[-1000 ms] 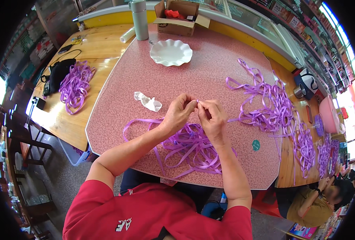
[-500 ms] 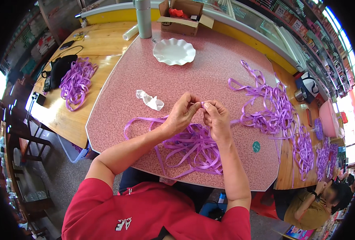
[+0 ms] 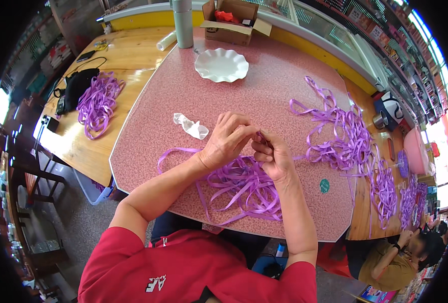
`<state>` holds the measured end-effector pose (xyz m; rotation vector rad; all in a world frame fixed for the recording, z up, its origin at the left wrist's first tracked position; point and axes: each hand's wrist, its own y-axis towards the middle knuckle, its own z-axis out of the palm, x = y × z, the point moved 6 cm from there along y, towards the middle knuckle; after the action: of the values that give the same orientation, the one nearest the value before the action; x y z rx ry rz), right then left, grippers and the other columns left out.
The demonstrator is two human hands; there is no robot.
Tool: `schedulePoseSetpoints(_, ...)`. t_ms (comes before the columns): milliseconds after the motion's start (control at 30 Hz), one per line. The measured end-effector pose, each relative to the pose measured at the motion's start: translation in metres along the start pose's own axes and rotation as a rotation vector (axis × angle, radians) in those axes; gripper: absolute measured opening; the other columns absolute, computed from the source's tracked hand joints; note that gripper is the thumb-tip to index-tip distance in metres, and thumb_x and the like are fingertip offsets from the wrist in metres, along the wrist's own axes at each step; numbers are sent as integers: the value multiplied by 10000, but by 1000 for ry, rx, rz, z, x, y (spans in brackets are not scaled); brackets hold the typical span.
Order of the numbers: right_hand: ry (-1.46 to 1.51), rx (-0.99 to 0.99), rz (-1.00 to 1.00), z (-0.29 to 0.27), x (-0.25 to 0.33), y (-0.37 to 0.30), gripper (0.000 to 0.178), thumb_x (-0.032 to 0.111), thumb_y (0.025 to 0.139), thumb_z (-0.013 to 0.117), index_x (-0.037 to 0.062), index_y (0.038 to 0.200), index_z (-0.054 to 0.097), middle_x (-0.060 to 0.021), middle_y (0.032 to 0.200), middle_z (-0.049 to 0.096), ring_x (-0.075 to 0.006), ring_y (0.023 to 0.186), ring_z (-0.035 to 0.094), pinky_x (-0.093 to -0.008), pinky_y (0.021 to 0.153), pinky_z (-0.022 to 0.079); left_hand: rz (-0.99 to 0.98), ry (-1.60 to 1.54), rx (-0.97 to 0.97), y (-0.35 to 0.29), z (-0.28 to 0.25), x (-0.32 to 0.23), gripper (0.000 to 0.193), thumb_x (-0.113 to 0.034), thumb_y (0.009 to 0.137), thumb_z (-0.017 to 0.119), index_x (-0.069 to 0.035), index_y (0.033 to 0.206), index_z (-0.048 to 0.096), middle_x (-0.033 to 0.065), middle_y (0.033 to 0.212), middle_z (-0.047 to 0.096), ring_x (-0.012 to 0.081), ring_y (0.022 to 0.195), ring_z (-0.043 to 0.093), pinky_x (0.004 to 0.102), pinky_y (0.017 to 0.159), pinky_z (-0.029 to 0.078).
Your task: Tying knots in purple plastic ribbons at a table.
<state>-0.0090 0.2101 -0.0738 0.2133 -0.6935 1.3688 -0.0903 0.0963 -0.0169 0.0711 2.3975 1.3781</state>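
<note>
Located where both hands meet, above the pink table (image 3: 153, 121): a small bit of purple ribbon (image 3: 260, 134), mostly covered. Left hand (image 3: 226, 139): drawn into a narrow pinch on the ribbon, back turned upward. Right hand (image 3: 274, 157): likewise narrow, pinching the same bit, outer fingers curled in. Step in hand, as judged: fine two-handed work on the ribbon; knotting, untying or joining, impossible to tell. For the next move, probably required: a firm pinch on each side, and slack drawn without snagging. Below the wrists, on the table: a loose ribbon heap (image 3: 251, 187). Beyond the left hand, well apart: crumpled white tissue (image 3: 197, 130). To the right: a larger ribbon pile (image 3: 344, 135), reaching past the table edge. Farther out: a white scalloped plate (image 3: 222, 65), then a pale bottle (image 3: 184, 28) and an open cardboard box (image 3: 228, 34).
</note>
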Motion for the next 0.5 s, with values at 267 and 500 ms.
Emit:
schedulePoseSetpoints(267, -68, -53, -65, 0, 2, -3, 155, 165, 944, 620, 18, 897, 617, 4, 778, 581, -26, 554, 410, -154, 398, 317, -225, -160, -5, -5, 9, 12, 272, 21, 757, 758, -47, 946, 575, 109, 950, 589, 288, 904, 601, 383, 773, 482)
schedulePoseSetpoints(500, -317, -144, -137, -1, 10, -7, 112, 169, 933, 647, 58, 937, 648, 34, 758, 568, 0, 541, 402, -152, 422, 304, -307, -266, 20, -6, 13, 17, 251, 43, 750, 738, -33, 908, 558, 106, 923, 573, 271, 874, 602, 358, 747, 500)
